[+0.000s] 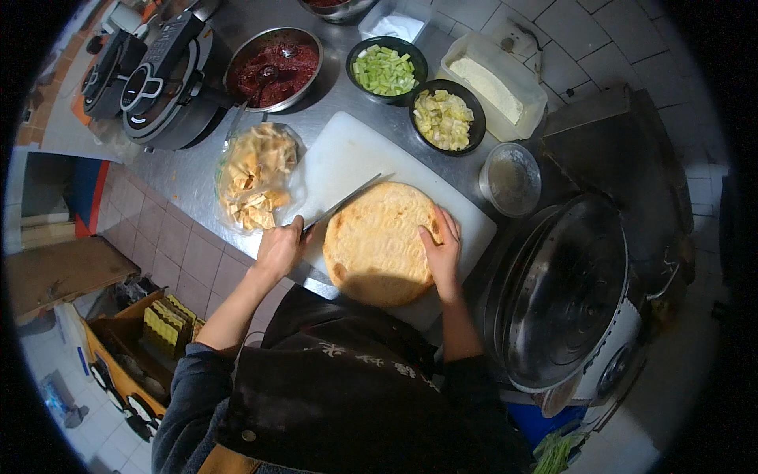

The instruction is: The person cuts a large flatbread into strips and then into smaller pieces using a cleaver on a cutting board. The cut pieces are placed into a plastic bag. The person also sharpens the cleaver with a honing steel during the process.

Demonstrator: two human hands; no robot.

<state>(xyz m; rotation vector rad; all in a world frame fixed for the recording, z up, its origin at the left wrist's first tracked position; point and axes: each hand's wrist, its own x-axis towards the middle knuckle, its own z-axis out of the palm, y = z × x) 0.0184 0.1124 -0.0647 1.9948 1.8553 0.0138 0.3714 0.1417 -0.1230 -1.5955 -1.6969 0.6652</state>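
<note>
A round, browned flatbread (377,245) lies on a white cutting board (335,150). My left hand (282,249) is closed round the handle of a kitchen knife (343,199), whose blade points up and to the right along the bread's upper left edge. Whether the blade touches the bread I cannot tell. On the bread's right side rests my right hand (444,251), thumb on top and fingers stretched along the rim. Beside the board, to the left, a clear plastic bag (257,175) holds pieces of cut flatbread.
Behind the board stand a steel bowl of dark red sauce (276,67), a black bowl of chopped green onion (387,69), a black bowl of chopped cabbage (446,118) and a tub of pale powder (493,87). Electric cookers (170,87) sit left; a large round griddle (564,292) is right.
</note>
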